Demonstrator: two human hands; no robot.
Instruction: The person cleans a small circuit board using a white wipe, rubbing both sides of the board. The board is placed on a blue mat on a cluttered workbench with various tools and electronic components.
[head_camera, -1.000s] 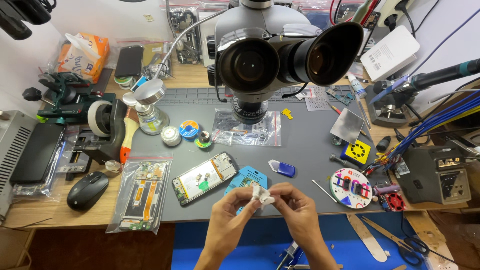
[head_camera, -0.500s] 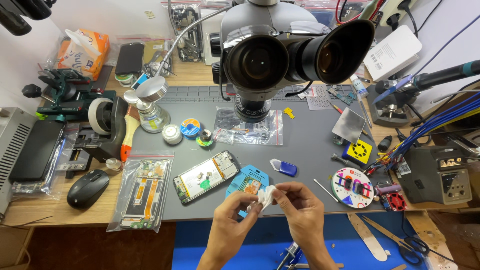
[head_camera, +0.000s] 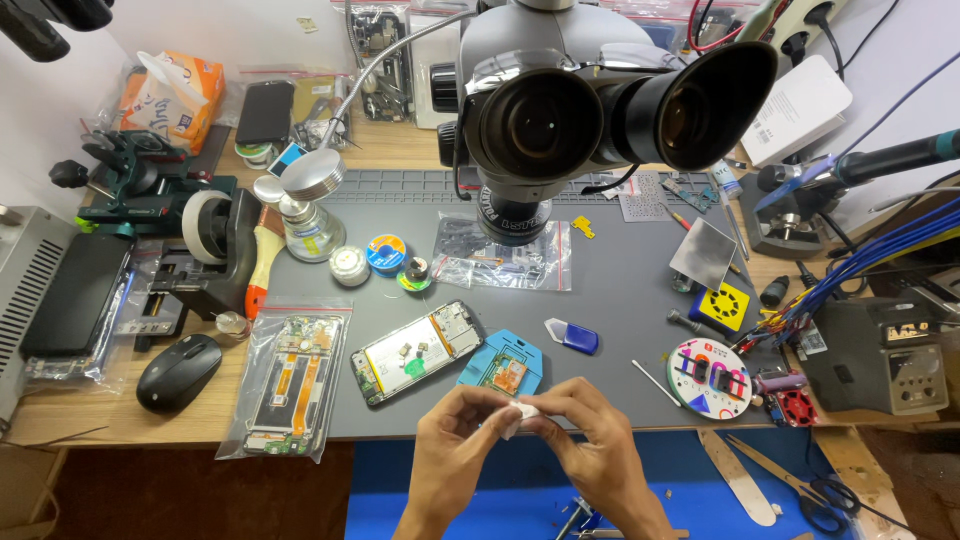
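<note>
Head view, item one: I log my left hand (head_camera: 455, 440) and right hand (head_camera: 585, 445) meeting at the near edge of the grey silicone work mat (head_camera: 620, 330), fingers of both pinched together on one small white wad of tissue-like material (head_camera: 520, 418), wrists angled inward. Item two: the opened phone with exposed yellow-backed interior (head_camera: 415, 350) lies untouched just beyond, beside a blue board-holding fixture (head_camera: 502, 365), so I judge the wiping itself not yet begun, only the wad readied.

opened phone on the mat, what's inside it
The opened phone shows a yellowish battery and boards at both ends. Anything beneath them is covered, and finer parts are too small to tell.
</note>
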